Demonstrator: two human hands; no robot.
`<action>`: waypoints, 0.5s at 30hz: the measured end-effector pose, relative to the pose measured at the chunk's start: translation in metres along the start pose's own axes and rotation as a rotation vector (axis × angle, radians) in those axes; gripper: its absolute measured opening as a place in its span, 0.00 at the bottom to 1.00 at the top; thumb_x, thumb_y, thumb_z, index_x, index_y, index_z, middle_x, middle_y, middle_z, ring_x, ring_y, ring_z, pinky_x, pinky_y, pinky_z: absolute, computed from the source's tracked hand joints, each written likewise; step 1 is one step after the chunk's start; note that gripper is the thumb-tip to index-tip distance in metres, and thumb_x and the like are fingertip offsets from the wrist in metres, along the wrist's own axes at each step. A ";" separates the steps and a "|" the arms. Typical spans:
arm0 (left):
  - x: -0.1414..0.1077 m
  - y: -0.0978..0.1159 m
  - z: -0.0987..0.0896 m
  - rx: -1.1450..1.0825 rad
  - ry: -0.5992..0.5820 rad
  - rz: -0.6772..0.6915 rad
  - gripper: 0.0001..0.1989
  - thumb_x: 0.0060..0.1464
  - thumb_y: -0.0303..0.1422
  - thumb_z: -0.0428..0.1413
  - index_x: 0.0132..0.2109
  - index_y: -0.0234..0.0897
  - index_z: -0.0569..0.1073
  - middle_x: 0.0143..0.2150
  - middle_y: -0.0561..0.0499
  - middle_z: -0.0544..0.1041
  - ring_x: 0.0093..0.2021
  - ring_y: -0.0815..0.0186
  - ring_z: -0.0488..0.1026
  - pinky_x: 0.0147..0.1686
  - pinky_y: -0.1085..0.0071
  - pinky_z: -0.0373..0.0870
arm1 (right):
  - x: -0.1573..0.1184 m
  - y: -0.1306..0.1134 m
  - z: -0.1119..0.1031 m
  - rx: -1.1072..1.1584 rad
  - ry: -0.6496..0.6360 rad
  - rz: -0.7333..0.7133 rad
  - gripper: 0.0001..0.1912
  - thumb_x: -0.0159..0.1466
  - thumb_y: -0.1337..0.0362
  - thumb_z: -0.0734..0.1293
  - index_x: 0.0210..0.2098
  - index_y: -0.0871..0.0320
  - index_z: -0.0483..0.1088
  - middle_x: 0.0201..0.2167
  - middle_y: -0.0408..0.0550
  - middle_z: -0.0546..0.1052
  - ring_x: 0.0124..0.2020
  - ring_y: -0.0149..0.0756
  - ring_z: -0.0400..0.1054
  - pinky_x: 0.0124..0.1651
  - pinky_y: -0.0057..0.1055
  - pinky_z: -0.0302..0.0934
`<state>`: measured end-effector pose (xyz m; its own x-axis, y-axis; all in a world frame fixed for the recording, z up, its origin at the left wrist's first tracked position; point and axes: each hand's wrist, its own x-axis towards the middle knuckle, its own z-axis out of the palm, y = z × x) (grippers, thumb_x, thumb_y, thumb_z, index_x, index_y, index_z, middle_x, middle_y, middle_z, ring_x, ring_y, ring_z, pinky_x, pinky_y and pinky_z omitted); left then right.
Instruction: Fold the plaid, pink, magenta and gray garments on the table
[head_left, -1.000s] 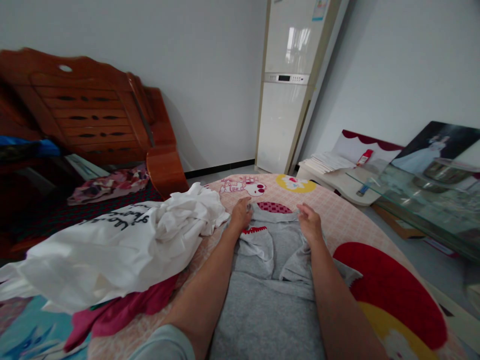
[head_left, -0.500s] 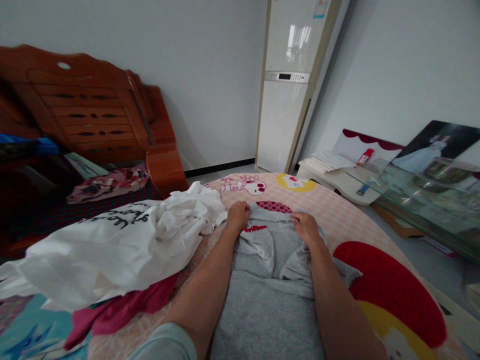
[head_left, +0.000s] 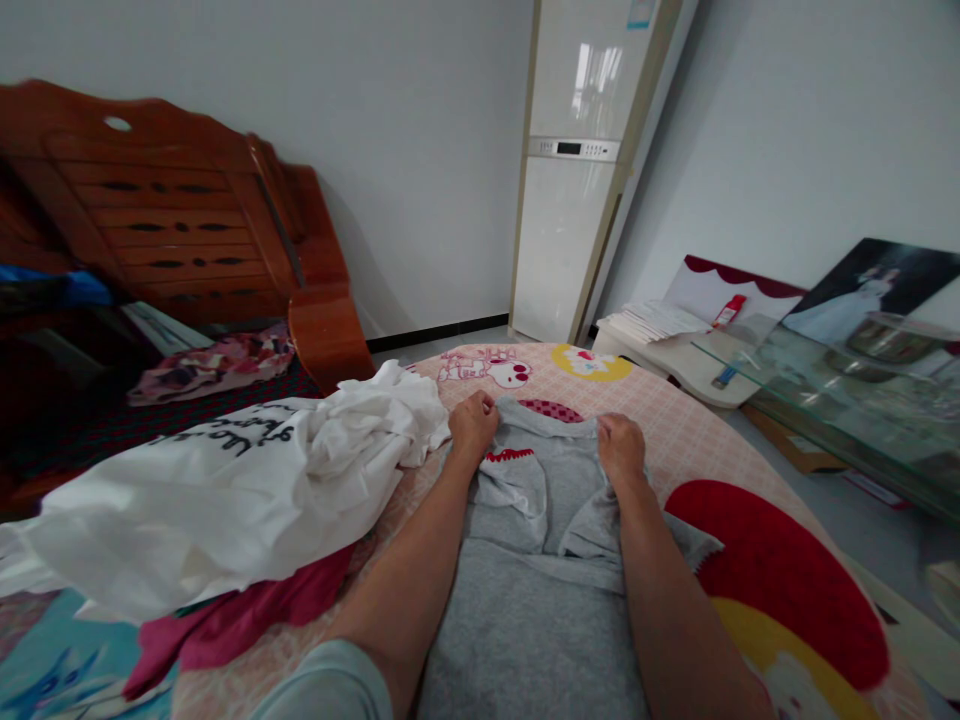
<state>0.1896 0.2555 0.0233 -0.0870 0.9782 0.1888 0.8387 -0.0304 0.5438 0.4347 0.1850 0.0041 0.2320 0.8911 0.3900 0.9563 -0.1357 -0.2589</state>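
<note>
A grey garment (head_left: 536,600) with a red zigzag trim lies on the round table, which has a pink checked cloth (head_left: 675,430). My left hand (head_left: 474,424) pinches the upper left corner of its far edge. The upper right part of that edge is held between the fingers of my right hand (head_left: 621,450). Between the two hands the edge runs across, slightly slack. Folded grey fabric with creases lies just below it. Left of my left arm is a crumpled white garment (head_left: 225,510) with black lettering, partly over a dark pink cloth (head_left: 262,610).
A wooden bench (head_left: 172,220) stands at the left with a patterned cloth (head_left: 217,365) on its seat. Behind the table is a tall white cabinet-like unit (head_left: 562,240). At the right are a glass shelf (head_left: 847,420), a framed picture (head_left: 870,290) and stacked papers (head_left: 656,320).
My right hand has moved slightly right along the far edge of the grey garment, and that edge is spread a little wider. The left hand has shifted slightly left and up.
</note>
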 end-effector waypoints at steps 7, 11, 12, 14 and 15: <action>0.000 0.008 -0.016 -0.011 -0.003 -0.046 0.09 0.52 0.32 0.54 0.37 0.41 0.78 0.34 0.49 0.81 0.37 0.60 0.77 0.33 0.70 0.66 | -0.002 0.000 -0.005 -0.142 -0.075 0.233 0.12 0.62 0.64 0.64 0.42 0.62 0.75 0.38 0.57 0.78 0.40 0.41 0.71 0.42 0.31 0.59; 0.001 0.007 -0.019 -0.066 -0.051 -0.034 0.08 0.50 0.29 0.54 0.36 0.38 0.78 0.30 0.49 0.81 0.35 0.62 0.77 0.33 0.72 0.67 | -0.001 0.008 -0.004 0.011 0.044 0.238 0.12 0.60 0.65 0.62 0.35 0.58 0.78 0.32 0.54 0.79 0.34 0.41 0.71 0.39 0.32 0.61; 0.002 0.007 -0.018 -0.090 -0.055 -0.035 0.08 0.50 0.28 0.54 0.35 0.38 0.78 0.29 0.49 0.81 0.33 0.63 0.77 0.32 0.72 0.67 | -0.001 0.009 -0.004 0.054 0.100 0.233 0.12 0.60 0.65 0.62 0.34 0.58 0.78 0.31 0.54 0.79 0.34 0.41 0.71 0.39 0.33 0.61; 0.002 0.006 -0.017 -0.179 -0.067 -0.042 0.09 0.51 0.28 0.53 0.36 0.36 0.77 0.28 0.50 0.80 0.28 0.65 0.77 0.31 0.73 0.68 | 0.001 0.009 -0.005 0.145 0.218 0.216 0.13 0.58 0.65 0.62 0.33 0.57 0.79 0.32 0.53 0.79 0.34 0.42 0.71 0.41 0.34 0.63; 0.002 0.006 -0.016 -0.237 -0.071 -0.051 0.09 0.52 0.28 0.52 0.37 0.36 0.77 0.28 0.50 0.80 0.26 0.66 0.76 0.30 0.74 0.68 | 0.001 0.008 -0.006 0.201 0.266 0.207 0.13 0.58 0.65 0.62 0.34 0.58 0.79 0.33 0.54 0.80 0.35 0.42 0.72 0.41 0.34 0.63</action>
<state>0.1857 0.2543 0.0400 -0.0804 0.9915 0.1027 0.6839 -0.0200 0.7293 0.4434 0.1823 0.0083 0.4795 0.7067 0.5202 0.8367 -0.1895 -0.5138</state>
